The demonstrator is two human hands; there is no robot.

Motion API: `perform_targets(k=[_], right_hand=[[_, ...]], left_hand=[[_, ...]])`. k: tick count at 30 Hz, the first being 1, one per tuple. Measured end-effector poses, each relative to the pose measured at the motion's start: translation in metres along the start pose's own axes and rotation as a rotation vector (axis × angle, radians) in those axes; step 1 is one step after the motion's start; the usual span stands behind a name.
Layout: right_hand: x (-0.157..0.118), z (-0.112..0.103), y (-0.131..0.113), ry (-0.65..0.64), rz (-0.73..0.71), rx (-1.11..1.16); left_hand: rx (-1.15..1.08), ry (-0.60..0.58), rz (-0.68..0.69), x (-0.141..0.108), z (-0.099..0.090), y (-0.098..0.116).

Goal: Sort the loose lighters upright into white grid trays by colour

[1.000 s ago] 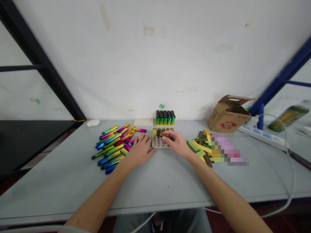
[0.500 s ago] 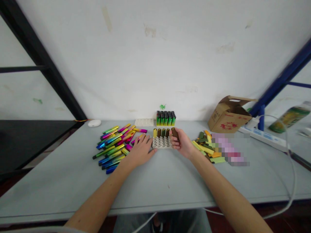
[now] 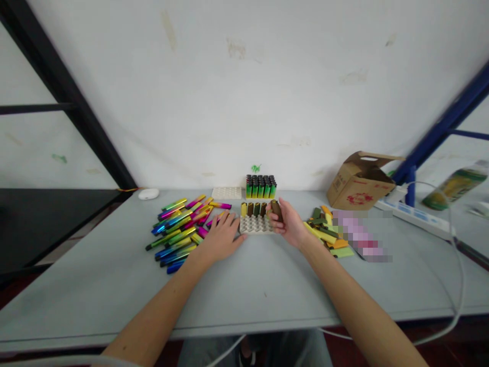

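Observation:
My left hand (image 3: 220, 237) lies flat with its fingers stretched out, its fingertips beside the left edge of a white tray with holes (image 3: 255, 224). My right hand (image 3: 289, 224) is closed round a brown lighter (image 3: 275, 210), held slightly tilted over the tray's right end. Several lighters (image 3: 256, 209) in yellow, brown and green stand upright in the tray's back row. Its front rows of holes show bare. My right fingers hide the tray's right edge.
Shiny multicoloured lighters (image 3: 179, 229) lie heaped at left. Yellow, orange and green ones (image 3: 324, 232) are piled at right. Behind stand black-and-green lighters (image 3: 261, 187) and a white holed tray (image 3: 226, 193). A cardboard box (image 3: 357, 186) and power strip (image 3: 416, 219) are farther right.
My right hand has shifted slightly to the right with the brown lighter, which now leans a little more. My left hand has stayed in place.

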State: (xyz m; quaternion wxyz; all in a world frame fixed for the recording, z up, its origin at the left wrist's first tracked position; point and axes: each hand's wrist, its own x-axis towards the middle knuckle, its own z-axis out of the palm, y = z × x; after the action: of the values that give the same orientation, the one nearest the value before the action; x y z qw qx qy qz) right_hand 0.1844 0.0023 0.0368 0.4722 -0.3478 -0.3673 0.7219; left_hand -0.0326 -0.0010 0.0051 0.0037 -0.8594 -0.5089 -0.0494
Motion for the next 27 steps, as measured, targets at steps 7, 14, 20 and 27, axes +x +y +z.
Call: perform_targets(k=[7,14,20,27], right_hand=[[0.001,0.003,0.003,-0.038,0.008,0.043],[0.001,0.009,0.007,-0.028,-0.03,0.042],[0.0,0.01,0.006,-0.028,-0.042,0.079],[0.003,0.004,0.006,0.023,-0.082,0.065]], left_hand=[[-0.007,0.0,0.004,0.0,0.0,0.0],[0.006,0.009,0.0,0.0,0.0,0.001],[0.014,0.006,0.008,0.0,-0.002,0.001],[-0.01,0.007,0.009,0.0,-0.001,0.0]])
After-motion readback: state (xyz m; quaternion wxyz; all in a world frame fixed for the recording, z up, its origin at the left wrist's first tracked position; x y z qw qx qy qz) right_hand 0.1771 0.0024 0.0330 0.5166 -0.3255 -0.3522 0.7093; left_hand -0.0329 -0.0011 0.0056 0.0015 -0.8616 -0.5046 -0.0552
